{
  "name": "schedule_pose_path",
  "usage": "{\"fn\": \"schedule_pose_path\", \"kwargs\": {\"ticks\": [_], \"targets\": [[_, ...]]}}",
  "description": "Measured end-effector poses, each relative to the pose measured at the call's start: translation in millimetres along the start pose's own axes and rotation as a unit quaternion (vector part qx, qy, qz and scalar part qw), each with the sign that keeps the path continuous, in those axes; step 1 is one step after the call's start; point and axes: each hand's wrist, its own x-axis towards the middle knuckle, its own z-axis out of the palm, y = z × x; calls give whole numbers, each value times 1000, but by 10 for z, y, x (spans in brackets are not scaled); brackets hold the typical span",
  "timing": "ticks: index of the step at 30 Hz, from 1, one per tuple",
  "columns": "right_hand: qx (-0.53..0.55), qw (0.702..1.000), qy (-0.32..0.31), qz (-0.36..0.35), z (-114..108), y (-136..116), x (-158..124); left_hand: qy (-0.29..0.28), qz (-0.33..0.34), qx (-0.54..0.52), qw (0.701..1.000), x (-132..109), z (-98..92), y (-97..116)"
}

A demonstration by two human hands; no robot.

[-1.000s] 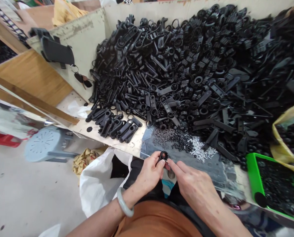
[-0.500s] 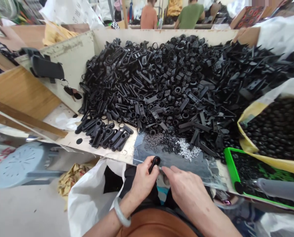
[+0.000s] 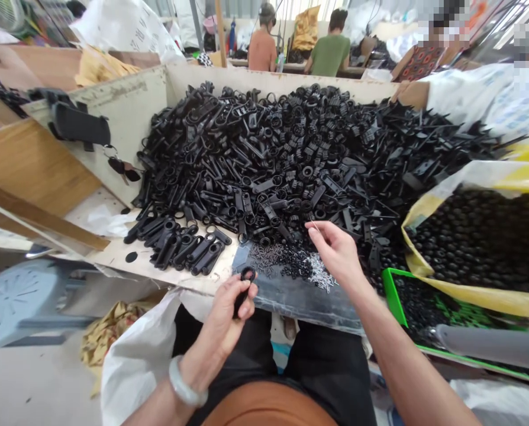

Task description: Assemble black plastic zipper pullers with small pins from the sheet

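My left hand [image 3: 222, 310] is closed around a black plastic part with a ring at one end [image 3: 248, 274], held just off the front edge of the worktop. My right hand [image 3: 339, 253] is raised over the worktop's far side, thumb and fingertips pinched together. A thin pale sliver shows at those fingertips, too small to name. Beneath that hand lie loose silver pins [image 3: 320, 277]. Beside them are small black pieces [image 3: 293, 264] and small grey-brown pieces [image 3: 264, 258]. Finished-looking black parts [image 3: 207, 255] lie in rows to the left.
A large heap of black plastic parts [image 3: 229, 148] fills the walled bench. At right are a bag of black balls [image 3: 481, 242] and a green tray [image 3: 393, 299]. A blue stool [image 3: 16, 296] stands left. Several people sit or stand beyond the back wall.
My hands have come apart. The left has moved left with the black part; the right has gone up and forward over the loose pieces. The view has tilted up and shifted right.
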Motion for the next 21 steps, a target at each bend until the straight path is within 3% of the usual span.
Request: {"fn": "schedule_pose_path", "kwargs": {"ticks": [3, 5, 11, 16, 21], "targets": [[-56, 998, -6, -22, 133, -20, 355, -18, 27, 20, 999, 5, 92, -75], [-93, 995, -21, -40, 218, -45, 499, -36, 7, 28, 999, 14, 116, -65], [-153, 986, -29, -53, 331, -79, 516, -22, -63, 15, 998, 31, 64, 44], [-150, 987, 14, -54, 35, 95, 241, -6, -101, 3, 995, 40, -9, 30], [-169, 978, 121, 29, -313, 429, -8, -2, -120, 14, 993, 54, 20, -53]]}}
